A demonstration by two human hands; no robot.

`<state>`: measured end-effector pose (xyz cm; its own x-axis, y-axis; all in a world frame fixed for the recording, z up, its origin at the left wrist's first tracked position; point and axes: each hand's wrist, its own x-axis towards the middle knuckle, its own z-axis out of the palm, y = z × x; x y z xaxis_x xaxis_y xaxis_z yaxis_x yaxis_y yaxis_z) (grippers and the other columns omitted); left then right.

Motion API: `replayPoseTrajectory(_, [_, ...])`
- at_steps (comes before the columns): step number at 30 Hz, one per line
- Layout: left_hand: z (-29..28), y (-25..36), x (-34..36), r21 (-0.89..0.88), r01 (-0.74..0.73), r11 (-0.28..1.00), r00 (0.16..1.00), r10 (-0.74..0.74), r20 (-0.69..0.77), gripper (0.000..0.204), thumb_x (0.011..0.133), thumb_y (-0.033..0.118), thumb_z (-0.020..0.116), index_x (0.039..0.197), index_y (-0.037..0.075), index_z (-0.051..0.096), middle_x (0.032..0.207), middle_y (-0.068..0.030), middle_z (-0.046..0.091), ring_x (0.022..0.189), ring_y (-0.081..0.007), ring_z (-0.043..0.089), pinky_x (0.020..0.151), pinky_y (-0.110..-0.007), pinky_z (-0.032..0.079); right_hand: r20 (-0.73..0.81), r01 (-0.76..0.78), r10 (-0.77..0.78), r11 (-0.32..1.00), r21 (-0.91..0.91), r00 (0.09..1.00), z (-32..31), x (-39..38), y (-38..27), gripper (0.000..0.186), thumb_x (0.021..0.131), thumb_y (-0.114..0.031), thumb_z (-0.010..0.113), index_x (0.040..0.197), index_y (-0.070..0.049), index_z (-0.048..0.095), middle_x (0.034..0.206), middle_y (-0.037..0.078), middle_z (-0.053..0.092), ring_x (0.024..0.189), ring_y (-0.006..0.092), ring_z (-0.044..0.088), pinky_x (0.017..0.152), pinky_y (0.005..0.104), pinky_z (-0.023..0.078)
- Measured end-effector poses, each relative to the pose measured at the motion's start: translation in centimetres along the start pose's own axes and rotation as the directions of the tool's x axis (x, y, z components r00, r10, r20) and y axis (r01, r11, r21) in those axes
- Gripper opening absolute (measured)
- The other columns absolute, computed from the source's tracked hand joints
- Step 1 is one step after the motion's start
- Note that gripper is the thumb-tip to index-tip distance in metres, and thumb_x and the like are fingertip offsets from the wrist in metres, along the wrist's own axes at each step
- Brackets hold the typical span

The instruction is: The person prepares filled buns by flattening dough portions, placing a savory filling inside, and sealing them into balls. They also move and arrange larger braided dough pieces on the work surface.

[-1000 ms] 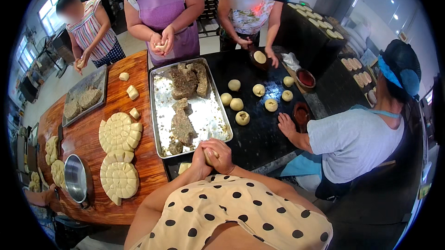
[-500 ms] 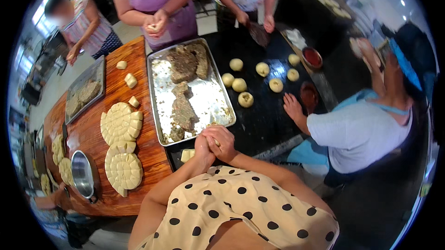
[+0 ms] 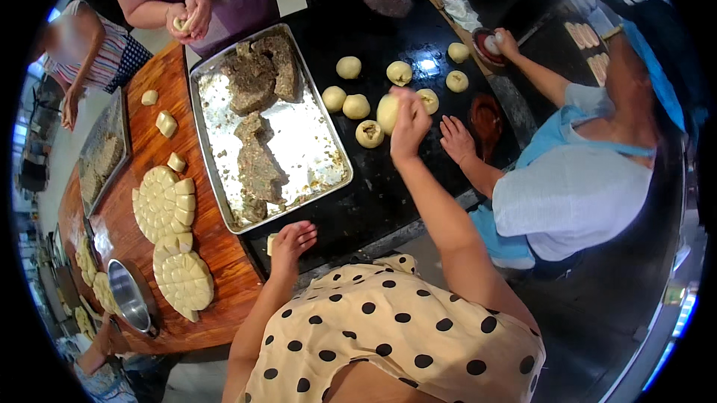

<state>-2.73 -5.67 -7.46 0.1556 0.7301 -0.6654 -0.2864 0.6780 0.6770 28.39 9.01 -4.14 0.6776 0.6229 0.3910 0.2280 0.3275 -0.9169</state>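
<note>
Left hand [image 3: 293,242]: spread loosely, palm free, at the near edge of the black tabletop [image 3: 399,190], beside a small pale dough piece [image 3: 271,244] that it partly hides. Right hand [image 3: 411,125]: fingers curled at a smooth, pale yellow dough ball [image 3: 386,114] on the black tabletop; whether the ball is gripped cannot be told. Eight further pale dough balls [image 3: 348,67] lie around and beyond it, some with an opening on top.

Containers:
- Large rectangular silver metal tray [image 3: 308,150], centre: holds brown, coarse filling [image 3: 259,160] in far and near masses; crumbs cover its floor.
- Smaller grey metal tray [image 3: 110,121], far left, on the reddish-brown wooden table [image 3: 230,268]: holds similar filling.
- Round stainless-steel bowl [image 3: 128,295], near left: inner wall visible, beside two scored dough rounds [image 3: 183,280].
- Small reddish-brown bowl [image 3: 479,35], far right: a co-worker's hand [image 3: 508,44] holds a whitish round piece [image 3: 491,45] at it.
</note>
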Motion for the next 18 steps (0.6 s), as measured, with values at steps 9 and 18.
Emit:
replayPoseTrajectory(9, [-9.2,-5.6,-0.6,0.38,-0.221,0.898,0.827,0.379,-0.415,0.021,0.099,0.015,0.059,0.111,-0.002,0.065,0.093,-0.0033,0.065,0.081,-0.0105,0.058,0.073,-0.024,0.048,0.263,0.298,-0.185,0.814,-0.498,0.947,-1.1,0.5,12.2,0.022,0.094,-0.004,0.056,0.113,0.003,0.063,0.12,0.017,0.063,0.109,0.0334,0.061,0.097,0.039,0.046])
replayPoseTrajectory(18, [-10.2,-4.7,-0.9,0.978,-0.139,0.153,0.855,0.518,0.04,0.077,0.076,-0.002,0.069,0.146,0.011,0.039,0.143,-0.0235,0.042,0.122,-0.0379,0.052,0.099,-0.042,0.048,0.965,0.144,0.254,0.954,-0.261,0.067,-1.4,-23.2,0.9,0.065,0.083,-0.022,0.074,0.14,-0.007,0.048,0.141,0.017,0.05,0.131,0.0329,0.048,0.108,0.0437,0.041])
